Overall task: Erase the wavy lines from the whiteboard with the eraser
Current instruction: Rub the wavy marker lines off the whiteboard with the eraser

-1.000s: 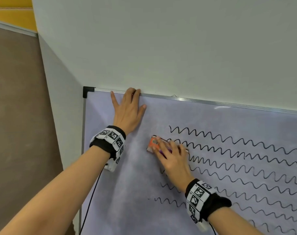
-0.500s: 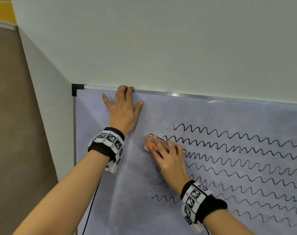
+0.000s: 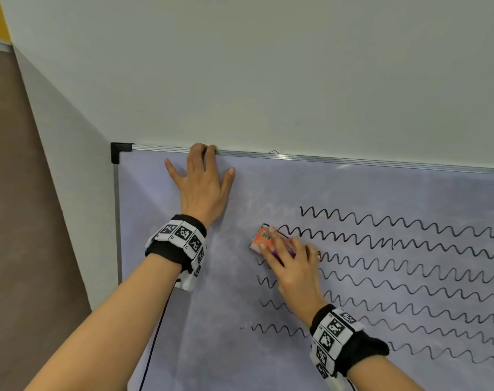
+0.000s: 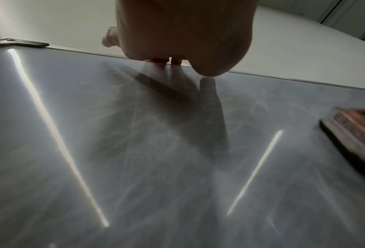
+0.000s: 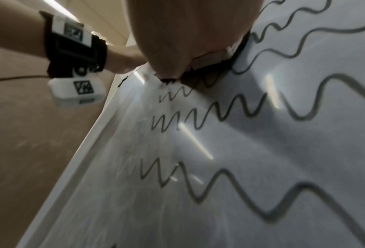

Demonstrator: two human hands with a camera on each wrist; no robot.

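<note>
- I saw the whiteboard (image 3: 183, 320) leaning against a pale wall (image 3: 268, 66), with its metal top rail (image 3: 353, 160) and a black corner cap (image 3: 118, 150) at the upper left.
- My left hand (image 3: 202, 190) lay flat against the board just below the rail. The fingers were straight and spread, and two fingertips reached onto the rail. It grasped nothing.
- My right hand (image 3: 292, 270) pressed the eraser (image 3: 264, 239) against the board. The fingers lay over its back; whether they curled round its edges, I could not tell for certain.
- The eraser had an orange back with a small barcode label. It sat at the left end of the second wavy row, touching the board surface.
- The wavy lines (image 3: 409, 266) ran in black rows from the eraser's position toward the right edge of the head view.
- The top row began further right than the rows below it. Faint grey smears marked the board to its left.
- Both wrists carried black bands with black-and-white square markers (image 3: 181, 231).
- In the left wrist view, the eraser (image 4: 355, 132) appeared at the right edge, blurred.
</note>
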